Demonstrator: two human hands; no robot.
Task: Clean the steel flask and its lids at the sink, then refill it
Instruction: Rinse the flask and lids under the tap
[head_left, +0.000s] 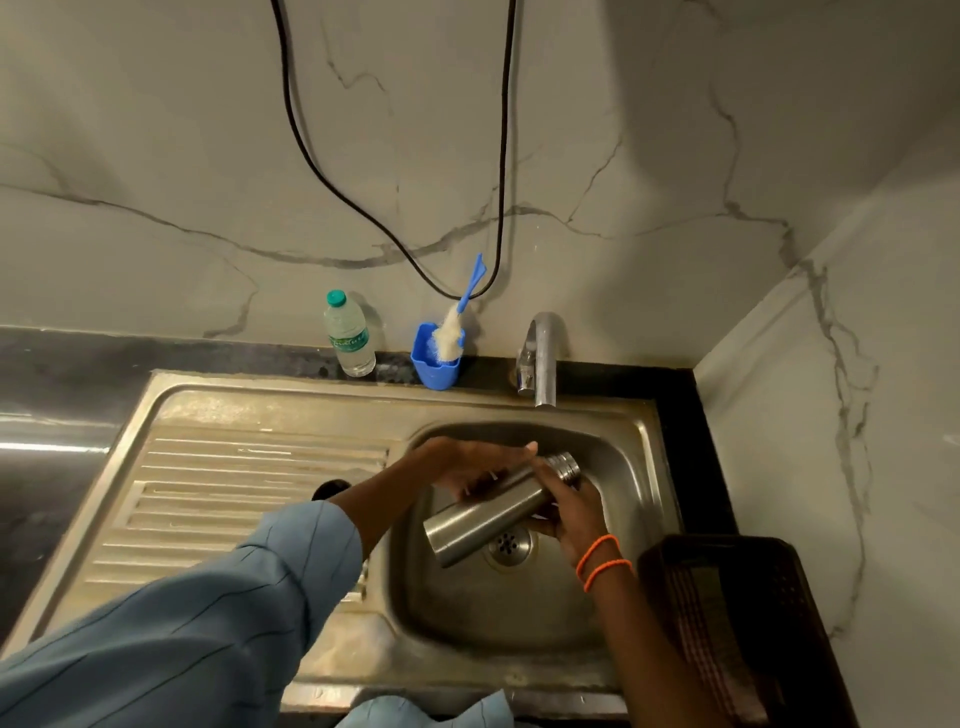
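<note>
The steel flask (488, 512) lies tilted over the sink (613, 582) basin, its base toward 7 o'clock above the drain (508, 545) and its threaded neck toward 1 o'clock. The right hand (569, 512) wraps around the flask's upper body just below the neck, fingers closed on it; two orange bands (602, 561) circle that wrist. The left hand (475, 462) reaches in from 9 o'clock with its fingers spread wide and flat over the flask's upper side, touching or just above it; I cannot tell which. Its arm wears a light blue sleeve (208, 623). At 12 o'clock of the basin the tap (540, 358) curves over the sink's rim. On the dark bench (685, 441) behind the sink, at 11 o'clock, stand a blue holder (435, 366) with a bottle brush (457, 322) and, beside it, a plastic water bottle (349, 335). A dark basket (737, 623) sits at 4 o'clock.
</note>
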